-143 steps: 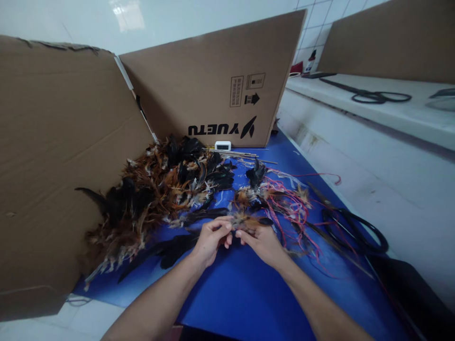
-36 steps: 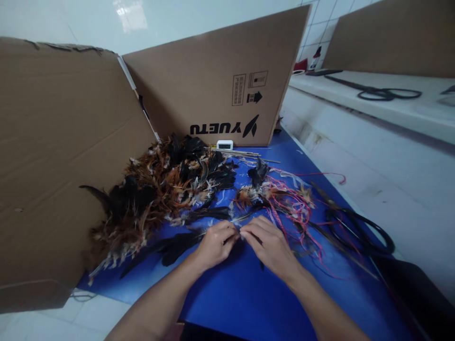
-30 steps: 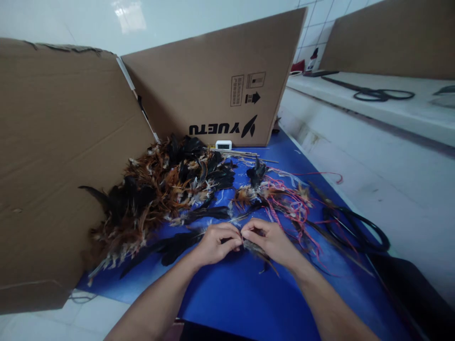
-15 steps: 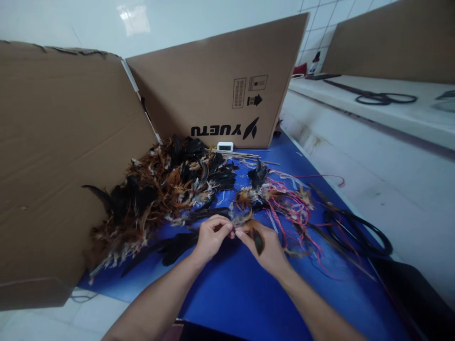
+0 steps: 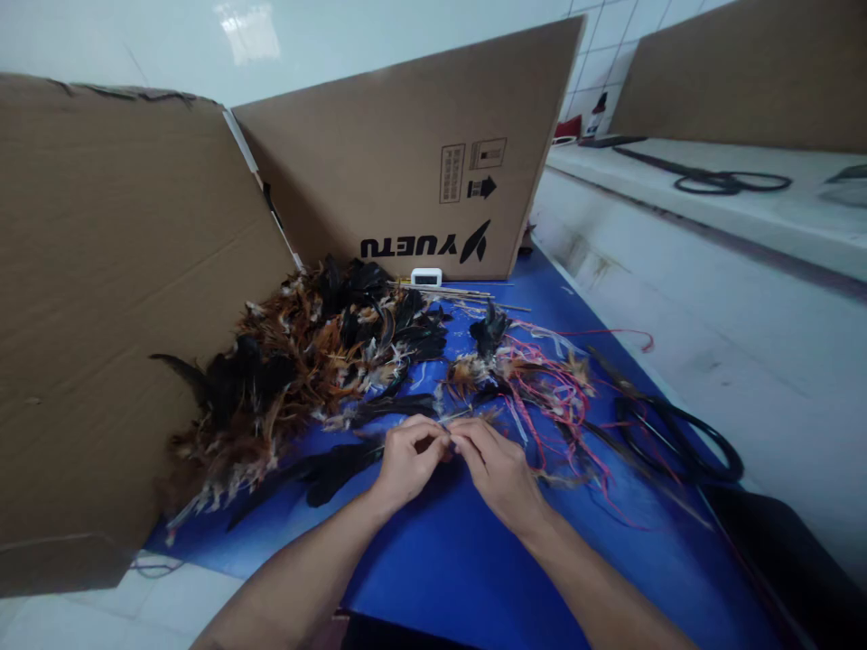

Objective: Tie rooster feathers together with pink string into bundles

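Note:
My left hand (image 5: 410,459) and my right hand (image 5: 498,465) meet over the blue table surface, thumbs and fingertips pinched together. Between them they hold a feather (image 5: 455,415), mostly hidden by the fingers; only a thin pale part shows above them. Left of my left hand lies a long black feather (image 5: 331,474). Beyond it is a big heap of brown and black feathers (image 5: 318,352). Just past my right hand, a smaller clump of feathers (image 5: 474,372) lies beside tangled pink string (image 5: 552,393).
Large black-handled scissors (image 5: 677,438) lie on the right, near a dark object (image 5: 778,542). Cardboard panels (image 5: 406,162) stand behind and at the left. A small white digital display (image 5: 426,277) and thin sticks (image 5: 467,292) lie at the back. More scissors (image 5: 718,181) rest on the right ledge.
A dark-tipped feather that lay across the back of my right hand no longer shows there. My right hand has turned slightly, its fingers now more over the pinch. The left hand has barely moved.

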The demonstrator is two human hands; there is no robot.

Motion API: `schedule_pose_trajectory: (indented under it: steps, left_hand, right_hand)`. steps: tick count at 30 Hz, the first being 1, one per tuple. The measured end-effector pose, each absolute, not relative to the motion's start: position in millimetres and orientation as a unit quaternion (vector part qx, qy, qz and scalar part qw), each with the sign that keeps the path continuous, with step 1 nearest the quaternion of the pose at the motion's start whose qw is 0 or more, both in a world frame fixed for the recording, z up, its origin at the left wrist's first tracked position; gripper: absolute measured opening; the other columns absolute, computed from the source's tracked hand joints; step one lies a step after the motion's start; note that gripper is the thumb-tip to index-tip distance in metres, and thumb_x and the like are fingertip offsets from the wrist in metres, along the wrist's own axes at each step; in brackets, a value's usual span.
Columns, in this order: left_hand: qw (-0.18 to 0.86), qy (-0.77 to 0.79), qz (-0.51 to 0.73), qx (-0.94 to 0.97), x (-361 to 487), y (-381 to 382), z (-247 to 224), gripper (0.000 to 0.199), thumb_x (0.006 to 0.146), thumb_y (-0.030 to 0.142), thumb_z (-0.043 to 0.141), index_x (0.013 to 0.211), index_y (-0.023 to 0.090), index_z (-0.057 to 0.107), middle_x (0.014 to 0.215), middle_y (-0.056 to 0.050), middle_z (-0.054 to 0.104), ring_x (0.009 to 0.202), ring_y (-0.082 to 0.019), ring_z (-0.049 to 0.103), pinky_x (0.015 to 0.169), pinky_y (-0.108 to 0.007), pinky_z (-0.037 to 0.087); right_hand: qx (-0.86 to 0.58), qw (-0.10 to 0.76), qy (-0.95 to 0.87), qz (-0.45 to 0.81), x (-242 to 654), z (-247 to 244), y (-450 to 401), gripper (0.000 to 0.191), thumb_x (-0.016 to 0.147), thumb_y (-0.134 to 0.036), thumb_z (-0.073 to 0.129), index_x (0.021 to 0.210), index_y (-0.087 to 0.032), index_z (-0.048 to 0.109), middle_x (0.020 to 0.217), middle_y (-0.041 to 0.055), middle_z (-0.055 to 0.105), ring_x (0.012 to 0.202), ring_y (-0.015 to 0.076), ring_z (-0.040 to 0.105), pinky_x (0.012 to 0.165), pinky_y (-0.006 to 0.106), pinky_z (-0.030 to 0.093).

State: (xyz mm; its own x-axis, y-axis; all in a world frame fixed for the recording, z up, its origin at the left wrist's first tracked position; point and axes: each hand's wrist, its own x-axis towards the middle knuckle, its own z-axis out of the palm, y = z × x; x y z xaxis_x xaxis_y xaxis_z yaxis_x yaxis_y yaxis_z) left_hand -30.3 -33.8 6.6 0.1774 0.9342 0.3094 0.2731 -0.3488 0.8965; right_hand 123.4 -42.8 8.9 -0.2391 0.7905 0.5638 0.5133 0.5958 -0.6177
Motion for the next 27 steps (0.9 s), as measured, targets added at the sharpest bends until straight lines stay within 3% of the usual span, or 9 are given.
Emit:
schedule_pose_trajectory:
  steps: [6, 16, 27]
  left_hand:
    - [0.381, 0.443, 0.457, 0.671, -29.4, -35.5, 9.0, 0.018, 0.080, 0.025, 0.059, 0.068, 0.015, 0.069, 0.070, -0.006, 0.063, 0.071, -0.015, 0.059, 0.069, -0.026, 0.045]
    - [0.644, 0.404, 0.463, 0.456, -26.3, -32.7, 10.3, 0.025, 0.077, 0.035, 0.063, 0.071, 0.011, 0.065, 0.065, -0.004, 0.063, 0.058, -0.013, 0.060, 0.062, -0.026, 0.050]
    - [0.624, 0.403, 0.470, 0.478, -31.3, -29.5, 5.6, 0.020, 0.067, 0.028, 0.073, 0.074, 0.011, 0.067, 0.064, -0.003, 0.066, 0.056, -0.011, 0.059, 0.060, -0.024, 0.048]
  right_hand:
    - [-0.420, 0.465, -0.761, 0.170, 124.3, 7.9, -42.0, 0.013, 0.091, -0.016, 0.042, 0.089, -0.021, 0.055, 0.085, 0.0029, 0.062, 0.080, 0.0143, 0.061, 0.074, 0.026, 0.048]
    - [-0.425, 0.477, -0.740, 0.213, 125.3, 13.2, -42.4, 0.011, 0.090, -0.015, 0.046, 0.086, -0.021, 0.055, 0.081, 0.0002, 0.061, 0.074, 0.0116, 0.058, 0.071, 0.023, 0.045]
    - [-0.420, 0.474, -0.739, 0.230, 126.7, 13.6, -43.1, 0.012, 0.090, -0.016, 0.046, 0.085, -0.021, 0.055, 0.081, 0.0001, 0.061, 0.071, 0.0113, 0.057, 0.070, 0.023, 0.044]
